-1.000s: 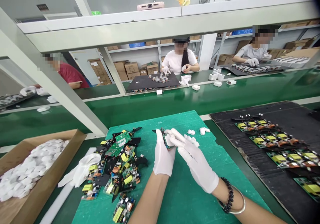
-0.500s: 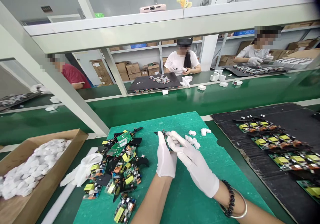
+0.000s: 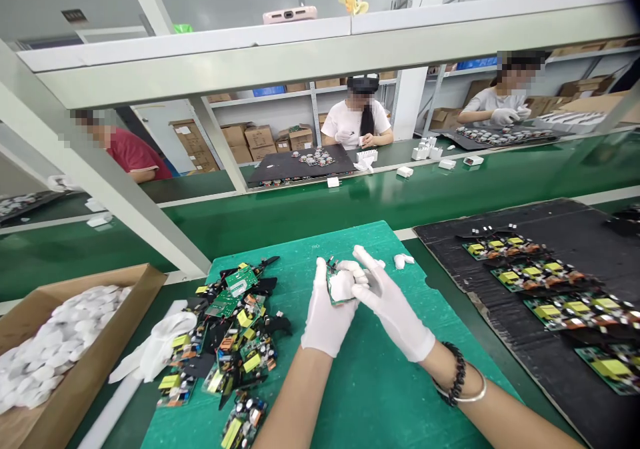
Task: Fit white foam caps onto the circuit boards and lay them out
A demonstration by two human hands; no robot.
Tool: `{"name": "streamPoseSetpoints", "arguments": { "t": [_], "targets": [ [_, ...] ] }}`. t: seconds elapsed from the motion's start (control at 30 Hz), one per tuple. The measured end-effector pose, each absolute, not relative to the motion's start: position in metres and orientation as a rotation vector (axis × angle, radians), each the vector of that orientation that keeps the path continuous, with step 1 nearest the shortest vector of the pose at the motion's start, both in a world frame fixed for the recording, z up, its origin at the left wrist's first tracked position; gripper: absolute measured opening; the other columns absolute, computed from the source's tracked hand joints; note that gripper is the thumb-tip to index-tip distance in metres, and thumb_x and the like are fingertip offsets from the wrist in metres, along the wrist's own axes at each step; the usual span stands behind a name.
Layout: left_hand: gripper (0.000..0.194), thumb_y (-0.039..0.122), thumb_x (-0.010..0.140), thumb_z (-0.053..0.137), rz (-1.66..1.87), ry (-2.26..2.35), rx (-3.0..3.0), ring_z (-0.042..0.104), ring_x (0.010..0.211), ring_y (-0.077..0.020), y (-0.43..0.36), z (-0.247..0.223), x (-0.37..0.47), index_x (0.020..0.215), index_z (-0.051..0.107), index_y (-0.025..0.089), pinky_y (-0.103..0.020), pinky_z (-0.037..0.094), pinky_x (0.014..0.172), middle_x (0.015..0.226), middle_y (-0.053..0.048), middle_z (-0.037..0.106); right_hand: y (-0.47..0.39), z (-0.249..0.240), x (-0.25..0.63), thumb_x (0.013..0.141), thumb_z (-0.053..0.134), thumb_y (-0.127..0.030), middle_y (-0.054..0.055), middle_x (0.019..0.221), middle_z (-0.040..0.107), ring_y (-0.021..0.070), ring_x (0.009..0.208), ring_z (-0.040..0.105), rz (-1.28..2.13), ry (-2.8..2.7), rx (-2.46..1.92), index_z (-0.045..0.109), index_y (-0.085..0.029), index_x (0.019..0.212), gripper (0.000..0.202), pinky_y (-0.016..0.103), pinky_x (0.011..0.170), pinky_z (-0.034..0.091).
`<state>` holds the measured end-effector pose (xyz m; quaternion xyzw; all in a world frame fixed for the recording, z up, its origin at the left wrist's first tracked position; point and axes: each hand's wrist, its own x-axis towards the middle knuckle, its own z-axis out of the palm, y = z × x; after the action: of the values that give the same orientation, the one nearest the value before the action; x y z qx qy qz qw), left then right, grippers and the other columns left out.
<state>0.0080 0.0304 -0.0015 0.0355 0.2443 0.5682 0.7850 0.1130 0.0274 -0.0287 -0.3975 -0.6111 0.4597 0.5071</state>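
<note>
On the mat's (image 3: 383,375) left, piled boards (image 3: 253,361) hide one another. Above its middle, the left hand (image 3: 326,317) grips a board (image 3: 340,301) mostly hidden by a white lump (image 3: 342,283); the right hand (image 3: 395,307) has thumb and forefinger apart, contact unclear. Right of the mat, a black sheet (image 3: 505,309) is cut off.

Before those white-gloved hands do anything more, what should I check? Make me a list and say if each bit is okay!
1. Left hand and right hand both gloved: ok.
2. Circuit board held: ok, it is in the left hand.
3. White piece on that board: ok, it covers part of the face.
4. White piece stuck down firmly: cannot tell.
5. More white pieces nearby: ok, lots are in the cardboard box.
6. Board pile tidy: not ok, boards lie jumbled on the green mat.
</note>
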Motion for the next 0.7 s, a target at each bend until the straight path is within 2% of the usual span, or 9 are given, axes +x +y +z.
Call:
{"name": "streamPoseSetpoints", "arguments": {
  "t": [0.03,0.1,0.2,0.3,0.4,0.53,0.7],
  "targets": [
    [0.033,0.044,0.074,0.052,1.211,0.546,0.089,0.058,0.068,-0.0148,0.029,-0.001,0.010,0.081,0.059,0.012,-0.025,0.048,0.068,0.070,-0.005,0.060,0.029,-0.030,0.112,0.079,0.052,-0.032,0.006,0.129,0.045,0.0211,0.119,0.040,1.182,-1.450,-0.945,0.027,-0.026,0.132,0.060,0.039,0.100,0.033],
    [0.038,0.047,0.073,0.052,1.188,0.556,0.115,0.060,0.073,-0.0182,0.028,-0.002,0.015,0.084,0.059,0.011,-0.029,0.049,0.070,0.074,-0.008,0.062,0.030,-0.030,0.110,0.076,0.055,-0.032,0.006,0.122,0.051,0.0211,0.118,0.041,1.250,-1.436,-0.958,0.037,-0.024,0.127,0.055,0.037,0.100,0.032],
    [0.041,0.048,0.072,0.053,1.204,0.556,0.131,0.060,0.075,-0.0196,0.027,-0.005,0.017,0.088,0.059,0.010,-0.031,0.049,0.073,0.080,-0.009,0.063,0.029,-0.029,0.110,0.073,0.057,-0.032,0.006,0.121,0.051,0.0220,0.118,0.040,1.288,-1.432,-0.992,0.050,-0.022,0.116,0.044,0.036,0.099,0.034],
    [0.040,0.047,0.072,0.053,1.230,0.577,0.125,0.061,0.072,-0.0178,0.027,-0.006,0.016,0.087,0.060,0.011,-0.030,0.048,0.075,0.077,-0.007,0.063,0.028,-0.029,0.109,0.071,0.058,-0.029,0.006,0.126,0.047,0.0213,0.118,0.040,1.328,-1.413,-0.947,0.045,-0.022,0.119,0.050,0.036,0.099,0.034],
    [0.042,0.049,0.073,0.050,1.208,0.551,0.186,0.061,0.076,-0.0199,0.025,-0.008,0.017,0.086,0.060,0.011,-0.031,0.047,0.077,0.076,-0.009,0.064,0.025,-0.030,0.107,0.069,0.059,-0.024,0.006,0.125,0.048,0.0199,0.114,0.044,1.254,-1.420,-0.978,0.038,-0.024,0.124,0.059,0.037,0.099,0.034],
    [0.049,0.056,0.074,0.042,1.167,0.469,0.303,0.061,0.081,-0.0214,0.023,-0.015,0.021,0.082,0.061,0.011,-0.033,0.046,0.080,0.079,-0.010,0.064,0.022,-0.030,0.108,0.069,0.058,-0.020,0.003,0.121,0.051,0.0187,0.114,0.044,1.054,-1.448,-1.097,0.043,-0.025,0.119,0.052,0.037,0.101,0.032],
    [0.051,0.056,0.075,0.041,1.170,0.544,0.358,0.061,0.073,-0.0186,0.024,-0.018,0.023,0.085,0.062,0.011,-0.030,0.048,0.074,0.074,-0.008,0.064,0.027,-0.026,0.115,0.068,0.054,-0.016,0.003,0.118,0.052,0.0174,0.112,0.046,1.168,-1.549,-0.989,0.045,-0.023,0.116,0.049,0.034,0.098,0.035]
  ]
}}
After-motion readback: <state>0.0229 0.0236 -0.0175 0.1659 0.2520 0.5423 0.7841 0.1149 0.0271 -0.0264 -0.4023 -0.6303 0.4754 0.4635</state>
